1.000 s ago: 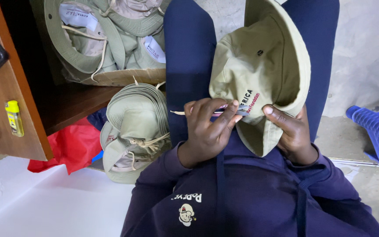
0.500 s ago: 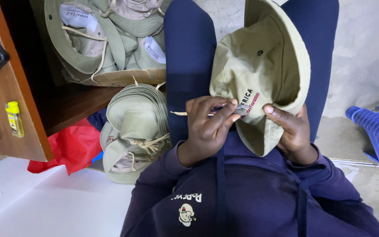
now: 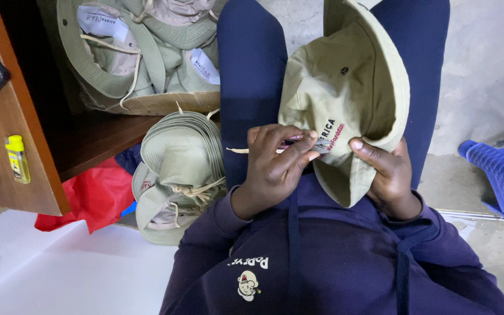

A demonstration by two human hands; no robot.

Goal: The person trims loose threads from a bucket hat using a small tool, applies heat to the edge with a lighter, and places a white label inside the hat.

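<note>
- Nearest the camera, the person's dark purple hooded sweatshirt [image 3: 333, 262] fills the lower middle, with a small cartoon patch on the chest.
- Just beyond it, the left hand [image 3: 272, 169] curls its fingers tightly around a small thin tool, its tip resting at the embroidered patch of a khaki bucket hat [image 3: 345, 99].
- To its right, the right hand [image 3: 386, 175] grips the lower brim of the same hat, thumb on top, fingers hidden behind the fabric.
- The hat lies on the person's lap, between two navy trouser legs, its crown turned toward the camera.
- Left of the lap, a stack of matching hats [image 3: 176, 169] rests beside a red cloth [image 3: 88, 195] on the floor.
- At the near left, a yellow lighter [image 3: 17, 158] sits against a wooden cabinet panel [image 3: 13, 116].
- Farther left, a cardboard box [image 3: 158, 102] on the cabinet shelf holds more hats.
- At the right edge stands a blue plastic stool [image 3: 500, 175].
</note>
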